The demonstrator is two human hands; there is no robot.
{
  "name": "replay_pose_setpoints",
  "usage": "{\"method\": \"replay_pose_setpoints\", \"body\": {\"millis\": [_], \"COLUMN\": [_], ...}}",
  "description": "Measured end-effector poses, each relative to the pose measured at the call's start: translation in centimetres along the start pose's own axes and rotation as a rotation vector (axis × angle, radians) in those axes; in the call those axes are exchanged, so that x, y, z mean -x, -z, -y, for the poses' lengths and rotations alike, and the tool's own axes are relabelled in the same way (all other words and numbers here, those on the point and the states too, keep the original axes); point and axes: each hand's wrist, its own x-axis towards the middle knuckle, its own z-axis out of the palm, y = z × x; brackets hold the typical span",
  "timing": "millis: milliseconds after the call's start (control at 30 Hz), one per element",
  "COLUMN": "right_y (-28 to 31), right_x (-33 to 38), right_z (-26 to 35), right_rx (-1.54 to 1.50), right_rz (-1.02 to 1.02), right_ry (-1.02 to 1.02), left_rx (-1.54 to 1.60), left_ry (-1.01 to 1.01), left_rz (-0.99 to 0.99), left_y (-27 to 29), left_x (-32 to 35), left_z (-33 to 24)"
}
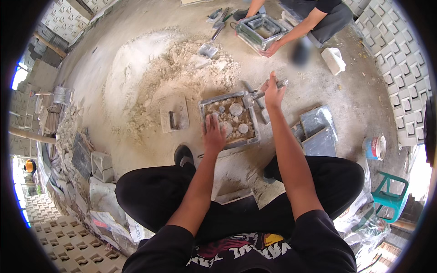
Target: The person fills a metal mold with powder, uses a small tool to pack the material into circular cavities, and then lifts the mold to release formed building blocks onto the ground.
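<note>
A square metal-edged frame [255, 119] lies on the ground between my feet, filled with brown sand. Several round pale discs [236, 109] are set in the sand. My left hand [213, 133] lies flat at the left part of the frame, fingers stretched over the sand and next to a disc. My right hand [273, 94] is wrapped round the handle of a hammer. The hammer's head [248, 101] is at the frame's upper right corner; whether it touches cannot be told. A small trowel [265, 115] lies just right of the frame.
A flat board with a handle [174, 113] lies left of the frame, below a heap of pale sand [150, 68] with a shovel [208, 49]. Dark plates [318, 132] lie at right, near a bucket [374, 148] and green stool [390, 195]. Opposite, a co-worker's hands hold another frame [259, 32].
</note>
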Motion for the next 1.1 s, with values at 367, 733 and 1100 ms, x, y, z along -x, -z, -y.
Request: {"method": "replay_pose_setpoints", "body": {"millis": [367,733,1100], "right_y": [-1.1,-0.5,-1.5], "right_x": [0.1,1.6,1.8], "right_z": [-0.8,-0.9,-0.8], "right_rx": [0.096,0.161,0.233], "right_rz": [-0.04,0.034,0.083], "right_ry": [0.038,0.069,0.082], "left_rx": [0.096,0.054,0.17], "left_ry": [-0.299,-0.199,-0.508], "left_rz": [0.239,0.023,0.254], "left_y": [1.8,0.1,-0.8], "left_x": [2.1,-0.7,1.5], "left_z": [-2.6,-1.4,-7.0]}}
